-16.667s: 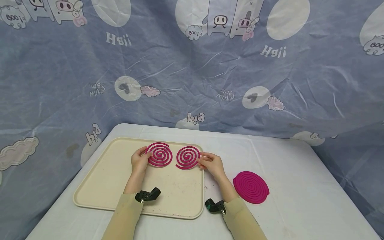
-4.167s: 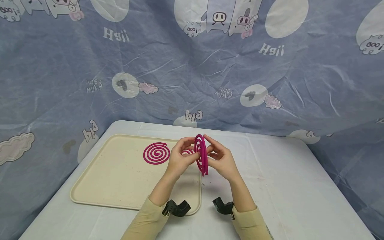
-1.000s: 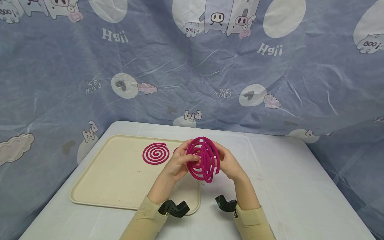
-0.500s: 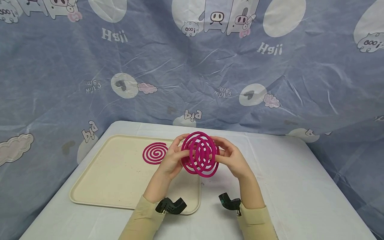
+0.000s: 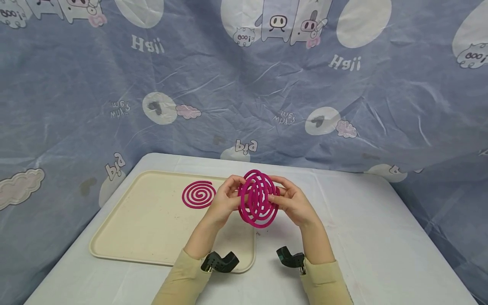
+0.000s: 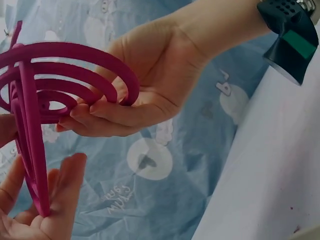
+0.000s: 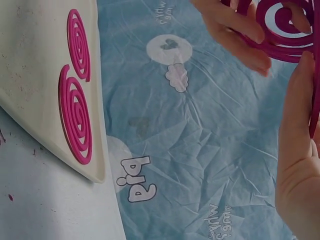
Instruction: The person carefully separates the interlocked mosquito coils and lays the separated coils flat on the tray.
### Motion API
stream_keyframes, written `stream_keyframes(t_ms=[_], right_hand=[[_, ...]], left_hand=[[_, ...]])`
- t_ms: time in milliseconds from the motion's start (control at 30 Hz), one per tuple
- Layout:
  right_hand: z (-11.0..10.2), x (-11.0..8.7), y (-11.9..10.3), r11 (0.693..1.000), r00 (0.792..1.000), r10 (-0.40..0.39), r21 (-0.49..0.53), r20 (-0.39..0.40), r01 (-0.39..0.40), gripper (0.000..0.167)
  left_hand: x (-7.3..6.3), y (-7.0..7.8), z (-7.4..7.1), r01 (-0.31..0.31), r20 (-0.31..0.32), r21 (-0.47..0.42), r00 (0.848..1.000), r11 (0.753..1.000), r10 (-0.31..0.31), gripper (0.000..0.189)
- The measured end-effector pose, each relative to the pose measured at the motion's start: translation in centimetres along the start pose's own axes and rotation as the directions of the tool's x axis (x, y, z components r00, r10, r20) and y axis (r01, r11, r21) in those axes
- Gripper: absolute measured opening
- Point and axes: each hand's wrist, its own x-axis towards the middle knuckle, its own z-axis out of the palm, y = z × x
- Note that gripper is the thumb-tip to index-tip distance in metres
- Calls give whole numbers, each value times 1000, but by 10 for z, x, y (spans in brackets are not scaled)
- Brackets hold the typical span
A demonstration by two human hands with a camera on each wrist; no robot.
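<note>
Two magenta mosquito coils are held up over the tray's right edge, their spirals crossing at an angle. My left hand (image 5: 224, 202) pinches one coil (image 6: 31, 107) from the left, thumb in front. From the right, my right hand (image 5: 295, 204) pinches the other coil (image 6: 60, 50) between thumb and fingers. The spirals overlap and part of their windings is hidden. A single coil (image 5: 199, 195) lies flat on the cream tray (image 5: 152, 261), left of my left hand. A second flat coil (image 7: 77, 120) shows near the tray edge in the right wrist view; my left hand covers it in the head view.
The tray sits on the left half of a white-covered table (image 5: 373, 237). A blue patterned cloth (image 5: 213, 84) hangs behind the table. Dark crumbs dot the table beside the tray. Black wrist cameras (image 5: 220, 262) are worn at both cuffs.
The thick paired coil has left the table at right and is now in both hands, its two spirals turned apart. Over the last second the hands tilt and shift them against each other.
</note>
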Motion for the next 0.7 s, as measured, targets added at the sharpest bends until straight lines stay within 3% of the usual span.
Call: stream_keyframes(t_ms=[367,567,700], right_hand=[[1,0,2,997,1000,-13,72,20,12,42],[4,2,2,991,996,-25,-135,-87,14,40],[10,0,-3,964,993,-65,-264,-94,37,32]], left_hand=[[1,-4,2,-3,56,-114,998,993,10,26],[1,-6,8,-2,-48,-111,999,994,-4,27],[2,-6,10,-4,-109,-89,994,996,-6,26]])
